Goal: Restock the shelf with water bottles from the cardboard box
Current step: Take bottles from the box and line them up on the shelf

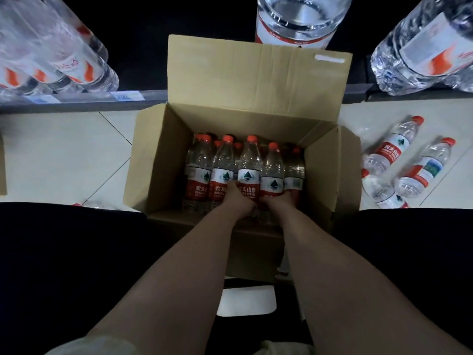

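An open cardboard box point(158, 160) stands on the floor between my knees, holding several upright water bottles with red caps and red-and-white labels. My left hand point(239, 198) is wrapped around the lower part of the middle bottle point(249, 162). Beside it, my right hand point(275, 201) grips the base of the neighbouring bottle point(272, 167). Both hands are deep in the box, their fingers mostly hidden behind the bottles. The dark shelf point(143, 97) runs across the top of the view, behind the box.
Three small bottles point(394, 147) lie on the pale tiled floor to the right of the box. Large water jugs point(297, 19) and wrapped bottle packs point(51, 55) stand on the shelf. My dark-clothed knees flank the box on both sides.
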